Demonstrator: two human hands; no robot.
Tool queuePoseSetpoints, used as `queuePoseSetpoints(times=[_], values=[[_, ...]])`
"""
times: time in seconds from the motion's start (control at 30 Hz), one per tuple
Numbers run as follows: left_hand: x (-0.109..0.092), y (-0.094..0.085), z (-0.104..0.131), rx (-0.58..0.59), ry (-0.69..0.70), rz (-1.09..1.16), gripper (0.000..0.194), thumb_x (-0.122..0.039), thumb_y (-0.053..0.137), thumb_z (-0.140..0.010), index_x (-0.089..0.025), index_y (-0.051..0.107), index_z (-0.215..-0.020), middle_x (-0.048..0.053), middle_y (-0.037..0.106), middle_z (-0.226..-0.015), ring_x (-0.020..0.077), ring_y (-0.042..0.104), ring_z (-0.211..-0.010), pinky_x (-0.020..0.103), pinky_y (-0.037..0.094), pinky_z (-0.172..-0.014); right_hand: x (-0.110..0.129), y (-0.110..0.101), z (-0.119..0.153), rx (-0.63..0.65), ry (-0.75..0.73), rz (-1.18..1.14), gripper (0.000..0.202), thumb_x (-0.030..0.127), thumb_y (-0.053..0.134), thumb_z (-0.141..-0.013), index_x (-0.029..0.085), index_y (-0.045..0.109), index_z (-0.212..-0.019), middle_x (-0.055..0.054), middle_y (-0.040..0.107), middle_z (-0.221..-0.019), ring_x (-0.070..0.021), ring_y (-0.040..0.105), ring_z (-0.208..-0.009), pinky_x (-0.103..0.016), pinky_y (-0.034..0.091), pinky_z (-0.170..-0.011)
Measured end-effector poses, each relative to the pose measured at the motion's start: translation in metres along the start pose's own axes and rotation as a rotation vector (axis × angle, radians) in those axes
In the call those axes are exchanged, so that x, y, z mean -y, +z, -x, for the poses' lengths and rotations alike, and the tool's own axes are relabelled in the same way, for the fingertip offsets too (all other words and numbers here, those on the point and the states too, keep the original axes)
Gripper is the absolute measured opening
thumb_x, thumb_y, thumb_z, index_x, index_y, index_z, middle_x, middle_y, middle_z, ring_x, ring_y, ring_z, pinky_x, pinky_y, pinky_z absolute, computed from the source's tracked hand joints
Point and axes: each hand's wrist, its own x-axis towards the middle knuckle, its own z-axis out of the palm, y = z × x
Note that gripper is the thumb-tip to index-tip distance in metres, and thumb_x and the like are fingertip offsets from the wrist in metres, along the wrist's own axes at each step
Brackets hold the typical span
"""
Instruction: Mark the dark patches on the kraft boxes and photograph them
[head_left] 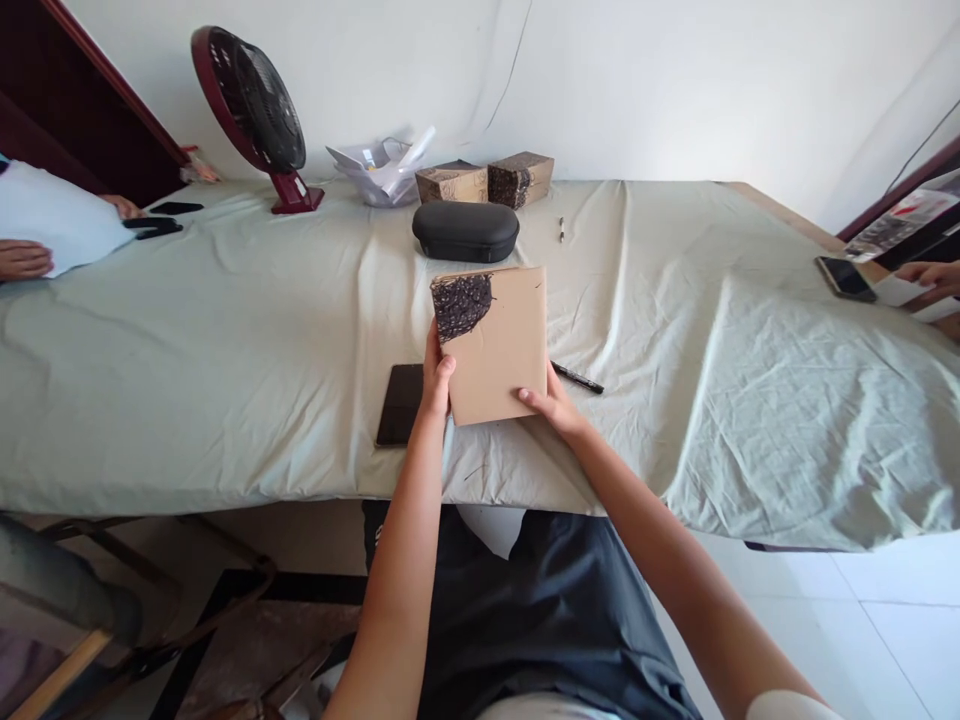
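Currently I have the cardboard box [495, 365] gripped between both hands, over the near part of the cloth-covered table [247, 370], its broad face turned up toward the head camera. My left hand [435, 378] is closed on the box's left edge, thumb over the front; my right hand [556, 403] clasps the lower right side, thumb lying flat on the face. I cannot tell whether the underside touches the cloth. Dense black scribbling [462, 305] fills the upper left corner of that face, and the rest is mostly plain brown. Just beside my right hand I see a black pen [581, 379], one end hidden; a dark flat device [399, 402] lies by my left wrist, partly covered. Beyond the box sits a black case [465, 232], with two patterned boxes [521, 180] behind it, near a translucent basket [381, 180] and a maroon fan [259, 110]. Other people's hands show at both ends, the one on the right near a phone [845, 279].
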Motion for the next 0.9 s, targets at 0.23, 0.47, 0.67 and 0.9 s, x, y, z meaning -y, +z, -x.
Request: queuePoseSetpoints(times=[0.23, 0.47, 0.67, 0.9], values=[[-0.048, -0.032, 0.036, -0.174, -0.407, -1.226, 0.071, -0.064, 0.061, -0.091, -0.022, 0.060, -0.148, 0.022, 0.055, -0.158, 0.0481, 0.043, -0.151, 0.069, 0.033, -0.123, -0.006, 0.005, -0.001, -0.026, -0.010, -0.068, 0.120, 0.065, 0.081, -0.080, 0.037, 0.011, -0.173, -0.007, 0.039, -0.174, -0.0381, 0.038, -0.159, -0.061, 0.038, -0.130], [-0.070, -0.044, 0.038, -0.207, -0.889, -1.434, 0.096, -0.058, 0.080, -0.076, -0.008, 0.047, -0.151, 0.037, 0.056, -0.146, 0.0553, 0.057, -0.137, 0.064, 0.051, -0.108, -0.009, 0.005, -0.002, -0.031, -0.030, -0.093, 0.122, 0.062, 0.083, -0.080, 0.036, 0.010, -0.174, -0.005, 0.024, -0.181, -0.0367, 0.034, -0.162, -0.058, 0.035, -0.132], [-0.077, -0.047, 0.042, -0.484, -0.776, -1.174, 0.099, -0.058, 0.082, -0.074, -0.008, 0.041, -0.149, 0.032, 0.065, -0.140, 0.0506, 0.063, -0.135, 0.060, 0.053, -0.111, -0.011, 0.005, -0.001, -0.021, -0.042, -0.033, 0.120, 0.065, 0.082, -0.081, 0.039, 0.010, -0.173, -0.003, 0.027, -0.180, -0.0353, 0.034, -0.162, -0.059, 0.034, -0.132], [-0.131, -0.036, 0.070, -0.629, -0.300, -0.711, 0.051, -0.051, 0.072, -0.079, -0.023, 0.056, -0.117, 0.007, 0.070, -0.108, 0.0271, 0.073, -0.096, 0.043, 0.064, -0.084, -0.010, 0.008, 0.001, -0.061, -0.082, 0.036, 0.119, 0.066, 0.081, -0.081, 0.036, 0.013, -0.174, -0.006, 0.026, -0.180, -0.0357, 0.033, -0.162, -0.058, 0.028, -0.135]])
